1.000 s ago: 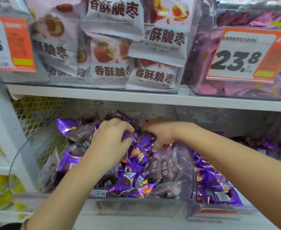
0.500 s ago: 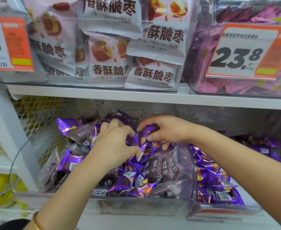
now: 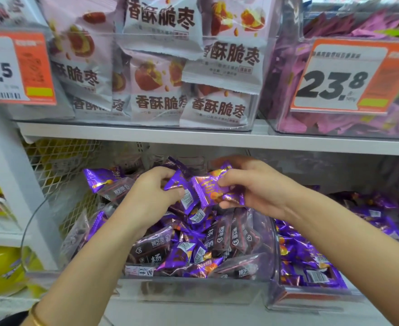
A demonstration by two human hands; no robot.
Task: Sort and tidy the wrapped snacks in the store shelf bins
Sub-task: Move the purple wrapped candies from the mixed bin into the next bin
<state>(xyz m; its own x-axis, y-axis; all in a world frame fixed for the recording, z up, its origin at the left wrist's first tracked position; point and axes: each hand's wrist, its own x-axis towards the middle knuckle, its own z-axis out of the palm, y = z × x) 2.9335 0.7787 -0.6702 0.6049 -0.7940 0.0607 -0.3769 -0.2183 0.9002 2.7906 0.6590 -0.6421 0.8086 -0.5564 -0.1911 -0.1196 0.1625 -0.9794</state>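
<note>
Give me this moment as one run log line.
stage: sorting | left hand: grips purple snack | right hand: pinches purple-and-orange snack | both above clear bin of purple and brown snacks

An orange price tag (image 3: 342,76) reading 23.8 is hanging at upper right. A wire mesh panel (image 3: 59,161) is standing at left, under the white shelf board (image 3: 146,134).

The .5 price tag (image 3: 12,67) runs off the edge, small print blurred.
</note>
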